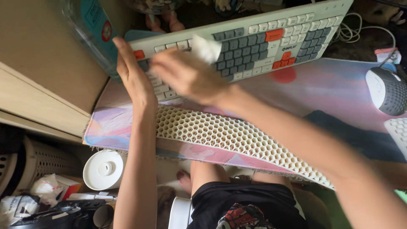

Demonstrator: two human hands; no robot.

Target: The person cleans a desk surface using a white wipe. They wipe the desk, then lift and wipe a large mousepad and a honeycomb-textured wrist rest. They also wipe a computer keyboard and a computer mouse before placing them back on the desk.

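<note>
A cream keyboard (271,36) with grey and orange keys lies tilted across the desk mat (326,85). My left hand (133,76) is flat against the keyboard's left end, fingers straight. Blurred with motion, my right hand (186,76) sits over the left keys and pinches a white wipe (206,47) pressed on the keys. In front of the keyboard lies a white honeycomb wrist rest (229,135).
A grey and white mouse (386,91) sits at the right on the mat. A clear plastic bottle (93,29) stands at the upper left beside a wooden panel. Below the desk are a white round lid (104,169), a basket and clutter.
</note>
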